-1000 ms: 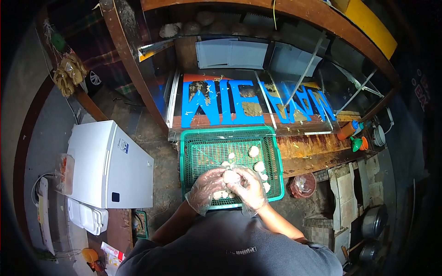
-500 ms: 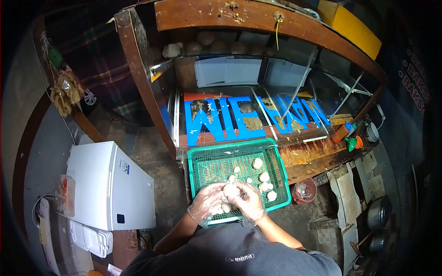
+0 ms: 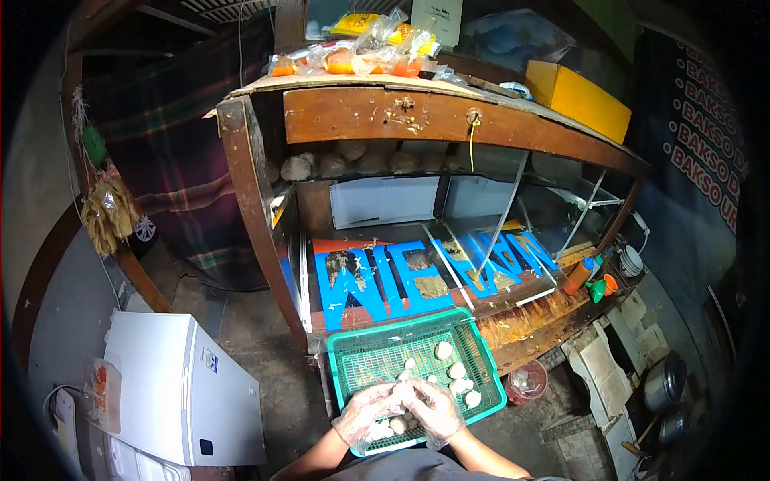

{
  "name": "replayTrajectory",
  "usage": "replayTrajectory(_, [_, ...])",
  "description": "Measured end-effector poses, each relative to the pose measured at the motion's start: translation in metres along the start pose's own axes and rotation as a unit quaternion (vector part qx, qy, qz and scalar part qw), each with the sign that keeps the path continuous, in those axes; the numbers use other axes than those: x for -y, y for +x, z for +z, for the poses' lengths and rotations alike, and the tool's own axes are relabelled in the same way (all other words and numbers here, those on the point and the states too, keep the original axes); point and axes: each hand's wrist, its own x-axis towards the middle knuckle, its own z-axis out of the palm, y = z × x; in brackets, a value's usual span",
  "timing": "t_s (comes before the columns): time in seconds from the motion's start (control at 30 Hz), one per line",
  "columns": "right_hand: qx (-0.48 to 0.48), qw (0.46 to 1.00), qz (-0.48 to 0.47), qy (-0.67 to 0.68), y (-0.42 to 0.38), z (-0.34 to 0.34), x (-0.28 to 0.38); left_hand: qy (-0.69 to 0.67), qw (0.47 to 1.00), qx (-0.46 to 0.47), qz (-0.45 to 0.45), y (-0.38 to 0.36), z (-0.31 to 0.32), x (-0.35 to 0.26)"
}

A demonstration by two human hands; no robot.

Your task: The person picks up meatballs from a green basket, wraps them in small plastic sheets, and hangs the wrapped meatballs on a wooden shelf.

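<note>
A green plastic basket (image 3: 491, 388) holds several pale, round, lumpy balls (image 3: 443, 350). Above its near part are my two hands in clear plastic gloves, brought together. My left hand (image 3: 370, 410) is closed around the left side of a small whitish piece (image 3: 403, 392), which the fingers largely cover. My right hand (image 3: 434, 409) pinches the same piece from the other side. More balls lie in the basket beneath and beside the hands, partly hidden by them.
Beyond the basket stands a wooden cart (image 3: 361, 120) with glass panes and blue lettering. A white freezer (image 3: 152, 385) is at the left. To the right are a reddish bucket (image 3: 526, 380), bottles (image 3: 577, 275) and metal pots (image 3: 664, 381). Bagged goods (image 3: 365, 52) lie on top of the cart.
The view has tilted up, so the cart top shows and the basket sits lower in the frame. My hands remain together over the basket; the piece between them is now more covered.
</note>
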Motion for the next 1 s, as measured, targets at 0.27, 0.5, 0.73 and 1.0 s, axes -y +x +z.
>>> replayTrajectory(0.27, [0.115,0.991,0.026,0.057,0.016,-0.005,-0.028,0.012,0.998,-0.059,0.008,0.002,-0.006,0.011])
replayTrajectory(0.5, [0.142,0.989,-0.014,0.022,0.035,-0.045,-0.038,0.25,0.942,0.042,0.219,0.029,0.003,0.017])
replayTrajectory(0.73, [0.164,0.972,0.003,0.166,0.072,-0.078,-0.074,0.146,0.981,-0.09,0.095,0.071,0.053,-0.014])
replayTrajectory(1.0, [0.069,0.981,-0.098,0.154,0.152,-0.111,-0.056,0.088,0.969,-0.097,0.207,0.147,0.095,-0.071])
